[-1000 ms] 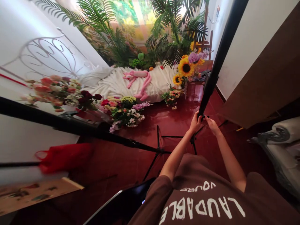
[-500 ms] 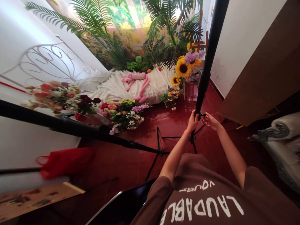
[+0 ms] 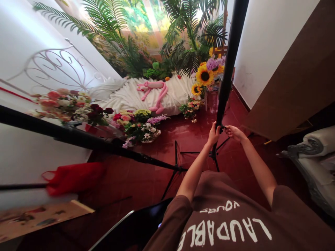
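A black tripod stand (image 3: 226,82) rises from the floor in front of me and leans toward the top of the view. My left hand (image 3: 213,134) is wrapped around its pole, low down, just above the spread legs. On the pole's right side, my right hand (image 3: 233,133) pinches a small black clamp knob (image 3: 222,129) between thumb and fingers. The fingers partly cover the knob. A second black stand (image 3: 112,149) slants across the left, its legs on the floor close to the first one's.
White cloth (image 3: 125,96) with a pink plush toy (image 3: 154,91) lies ahead, edged by flower bunches (image 3: 142,127), sunflowers (image 3: 204,75) and palm leaves (image 3: 183,31). A red bag (image 3: 74,177) sits left, an ornate sofa (image 3: 314,153) right. A dark screen-like panel (image 3: 133,226) is beside me.
My right hand has moved left onto the knob, its fingers closing on it. The pole has shifted slightly left in view, with my left hand still around it.
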Tool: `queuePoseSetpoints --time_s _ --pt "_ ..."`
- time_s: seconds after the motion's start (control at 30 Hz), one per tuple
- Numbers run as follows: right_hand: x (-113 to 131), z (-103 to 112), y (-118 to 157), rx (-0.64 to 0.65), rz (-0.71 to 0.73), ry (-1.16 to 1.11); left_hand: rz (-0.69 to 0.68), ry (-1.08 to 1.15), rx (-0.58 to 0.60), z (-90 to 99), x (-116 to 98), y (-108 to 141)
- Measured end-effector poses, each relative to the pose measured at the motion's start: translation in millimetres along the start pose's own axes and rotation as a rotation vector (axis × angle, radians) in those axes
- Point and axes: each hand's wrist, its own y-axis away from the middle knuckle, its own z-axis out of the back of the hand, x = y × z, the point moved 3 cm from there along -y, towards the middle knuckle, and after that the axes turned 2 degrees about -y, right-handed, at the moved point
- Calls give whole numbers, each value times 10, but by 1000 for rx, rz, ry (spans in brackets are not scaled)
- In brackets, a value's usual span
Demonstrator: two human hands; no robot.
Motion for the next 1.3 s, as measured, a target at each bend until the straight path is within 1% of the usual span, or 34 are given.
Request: queuePoseSetpoints --time_s 0.1,0.27,0.33,0.4,0.5,0.57,0.67,0.77,0.83,0.9,0.97,1.0,1.03,1.07,1.17,1.2,1.23,1.3 --pt "-6 40 0 14 32 13 2 2 -13 -13 13 -8" --pt "89 125 46 134 173 147 -4 11 -16 -24 42 -12" --pt "150 142 60 132 238 206 -9 14 -12 -26 53 -11" --pt "198 140 57 96 285 239 -7 15 -12 -28 63 -9" --pt "208 116 12 22 319 229 15 12 -13 -33 72 -7" --pt "185 112 -34 -63 356 229 28 14 -12 -34 68 -5" --pt "165 129 -79 -221 456 317 23 21 -8 -29 47 -1" --pt "217 116 -40 -316 545 394 25 17 5 -16 40 3" --pt "299 54 32 -301 596 401 31 6 9 -8 51 3" --pt "387 -73 106 -221 635 449 21 0 8 -5 65 0" --pt "442 -245 142 -150 636 563 -6 16 5 -9 76 -7" --pt "452 -335 136 -145 623 632 -20 33 3 -12 79 -12" --pt "452 -420 115 -171 603 698 -30 51 -1 -15 81 -16" --pt "445 -497 81 -224 578 757 -36 66 -6 -17 80 -21" --pt "421 -674 -44 -431 502 843 -31 84 -16 -15 58 -30" --pt "425 -718 -77 -481 495 824 -24 82 -15 -11 44 -31" --pt "441 -758 -102 -502 503 779 -18 77 -12 -6 26 -30" --pt "523 -829 -124 -468 553 629 -2 63 -7 8 -13 -24"
